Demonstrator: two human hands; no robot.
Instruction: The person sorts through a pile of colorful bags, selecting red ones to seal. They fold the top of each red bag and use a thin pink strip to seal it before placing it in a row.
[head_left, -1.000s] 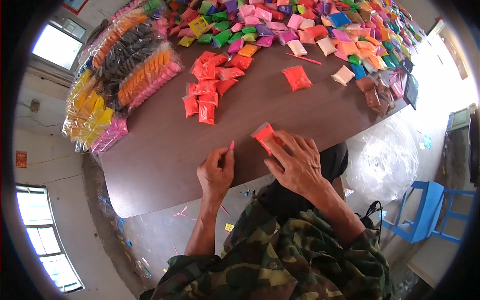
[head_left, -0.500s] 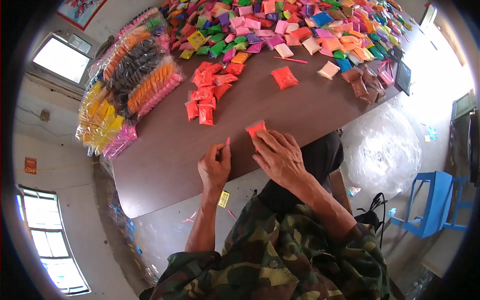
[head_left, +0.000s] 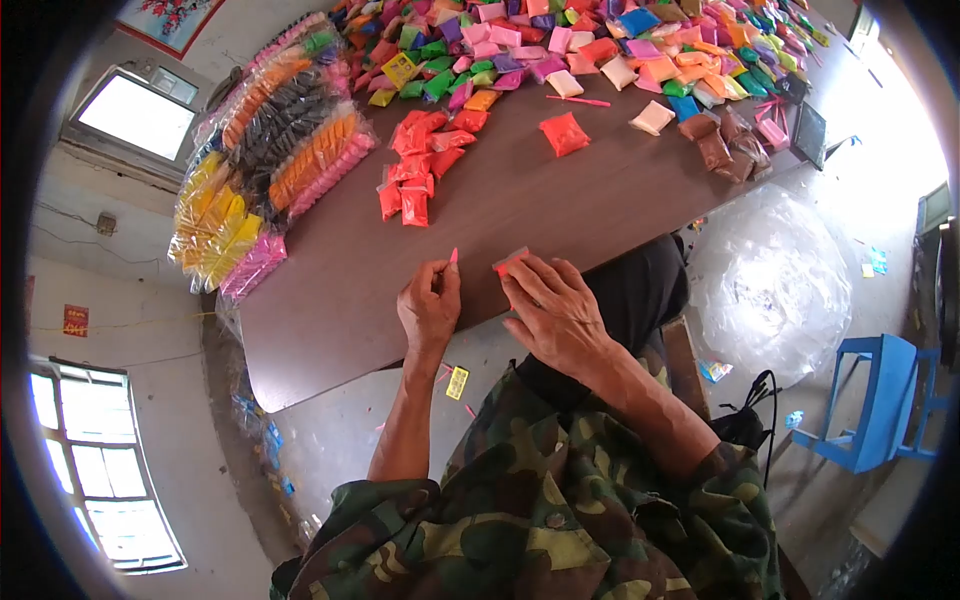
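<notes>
My left hand (head_left: 430, 305) is closed around a small pink stick (head_left: 454, 256); only its pointed tip shows above the fingers, so its full shape is hidden. To its right, my right hand (head_left: 556, 312) covers a small red packet (head_left: 508, 262) near the table's front edge. The fingers lie over most of this packet, leaving its clear top edge and a strip of red in sight. Beyond my left hand lies a loose group of several similar red packets (head_left: 414, 168). A single red packet (head_left: 565, 135) rests farther back.
Many coloured packets (head_left: 560, 45) are heaped across the back of the brown table (head_left: 330, 310). Bagged rows of packets (head_left: 290, 140) line its left side. Brown packets (head_left: 722, 145) sit at the right edge. A big clear plastic bag (head_left: 770, 285) and a blue stool (head_left: 865, 400) stand at right.
The fingers of my right hand have moved over the red packet and now hide more of it. My left hand keeps the pink stick. The whole view has shifted slightly.
</notes>
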